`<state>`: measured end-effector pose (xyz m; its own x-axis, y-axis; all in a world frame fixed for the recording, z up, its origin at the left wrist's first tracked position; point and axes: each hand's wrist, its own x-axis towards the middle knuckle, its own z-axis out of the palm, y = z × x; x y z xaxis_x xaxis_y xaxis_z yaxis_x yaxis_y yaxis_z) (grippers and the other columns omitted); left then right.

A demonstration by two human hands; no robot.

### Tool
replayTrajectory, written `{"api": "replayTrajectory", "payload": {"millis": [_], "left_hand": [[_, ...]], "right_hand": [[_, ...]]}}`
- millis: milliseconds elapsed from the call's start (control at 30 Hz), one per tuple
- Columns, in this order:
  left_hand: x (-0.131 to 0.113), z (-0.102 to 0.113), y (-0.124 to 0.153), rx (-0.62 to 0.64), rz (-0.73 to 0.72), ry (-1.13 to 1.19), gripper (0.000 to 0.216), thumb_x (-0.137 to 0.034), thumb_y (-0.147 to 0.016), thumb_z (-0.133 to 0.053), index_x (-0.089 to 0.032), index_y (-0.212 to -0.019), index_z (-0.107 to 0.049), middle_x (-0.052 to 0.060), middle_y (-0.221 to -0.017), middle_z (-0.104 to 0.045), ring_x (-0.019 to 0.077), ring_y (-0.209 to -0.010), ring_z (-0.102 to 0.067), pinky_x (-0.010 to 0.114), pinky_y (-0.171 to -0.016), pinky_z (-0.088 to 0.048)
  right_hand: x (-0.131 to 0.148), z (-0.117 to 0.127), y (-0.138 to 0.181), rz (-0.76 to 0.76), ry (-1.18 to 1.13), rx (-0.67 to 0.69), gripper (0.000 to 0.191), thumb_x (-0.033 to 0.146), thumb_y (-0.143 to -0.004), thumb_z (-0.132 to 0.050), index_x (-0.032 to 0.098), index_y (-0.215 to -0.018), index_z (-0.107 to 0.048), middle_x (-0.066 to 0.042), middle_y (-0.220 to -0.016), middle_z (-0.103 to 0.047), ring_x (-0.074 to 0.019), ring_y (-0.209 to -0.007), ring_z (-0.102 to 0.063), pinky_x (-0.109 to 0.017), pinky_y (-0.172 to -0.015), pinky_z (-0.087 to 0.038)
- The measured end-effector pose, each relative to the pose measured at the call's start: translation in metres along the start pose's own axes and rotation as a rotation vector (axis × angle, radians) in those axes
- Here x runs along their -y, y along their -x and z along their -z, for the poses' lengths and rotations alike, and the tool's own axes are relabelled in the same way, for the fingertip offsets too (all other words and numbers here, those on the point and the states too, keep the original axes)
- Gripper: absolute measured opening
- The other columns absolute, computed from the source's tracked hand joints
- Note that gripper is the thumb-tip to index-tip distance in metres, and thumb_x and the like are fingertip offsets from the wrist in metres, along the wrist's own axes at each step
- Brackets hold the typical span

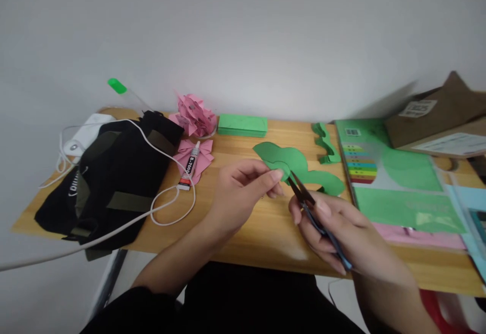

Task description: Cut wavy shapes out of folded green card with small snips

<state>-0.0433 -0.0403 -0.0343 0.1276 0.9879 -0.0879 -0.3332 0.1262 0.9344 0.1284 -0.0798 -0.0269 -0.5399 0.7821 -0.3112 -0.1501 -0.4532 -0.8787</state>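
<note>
Wavy green paper [295, 161] pinched between left hand [241, 188] thumb and fingers, over mid table [261, 238]; scissors [302, 196] gripped in right hand [343, 225], just right. Paper's probably super light, bendy, easily creased, best held lightly near edge.

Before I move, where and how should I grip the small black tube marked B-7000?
Probably pinch the black tube across its narrow body, below the pale tip, coming from the right: it lies slanted on pink folded paper, a white cable seems to cross its lower part, and a black fabric bag sits left.
</note>
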Motion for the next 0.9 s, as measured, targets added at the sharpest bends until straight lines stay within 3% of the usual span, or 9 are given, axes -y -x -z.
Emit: {"api": "replayTrajectory", "payload": {"millis": [267,467,900], "left_hand": [[-0.005,-0.002,0.006,0.016,-0.02,-0.009,0.021,-0.02,-0.069,-0.078,-0.017,-0.054,-0.064,-0.002,-0.051,-0.066,0.0077,-0.046,-0.057,0.019,-0.049,-0.05],[-0.006,-0.005,0.009,-0.017,-0.054,-0.041,0.021,-0.018,-0.071,-0.074,-0.018,-0.054,-0.063,-0.002,-0.051,-0.067,0.0088,-0.046,-0.059,0.021,-0.049,-0.051],[-0.005,-0.007,0.011,-0.016,-0.023,0.021,0.022,-0.02,-0.071,-0.077,-0.018,-0.056,-0.061,-0.002,-0.054,-0.069,0.0099,-0.048,-0.062,0.023,-0.052,-0.053]], "right_hand": [[0.003,-0.015,-0.006,0.041,-0.067,-0.115,0.046,0.06,-0.094,-0.046,0.018,-0.078,-0.055,0.011,-0.046,-0.033,-0.0023,-0.028,-0.022,-0.013,-0.028,-0.017],[0.003,-0.02,-0.007,0.084,-0.067,-0.138,0.048,0.059,-0.093,-0.05,0.018,-0.069,-0.051,0.012,-0.044,-0.029,-0.0021,-0.028,-0.02,-0.014,-0.028,-0.014],[0.001,-0.021,-0.009,0.093,-0.061,-0.151,0.047,0.059,-0.094,-0.049,0.02,-0.068,-0.048,0.012,-0.042,-0.029,-0.003,-0.028,-0.018,-0.016,-0.028,-0.012]]}}
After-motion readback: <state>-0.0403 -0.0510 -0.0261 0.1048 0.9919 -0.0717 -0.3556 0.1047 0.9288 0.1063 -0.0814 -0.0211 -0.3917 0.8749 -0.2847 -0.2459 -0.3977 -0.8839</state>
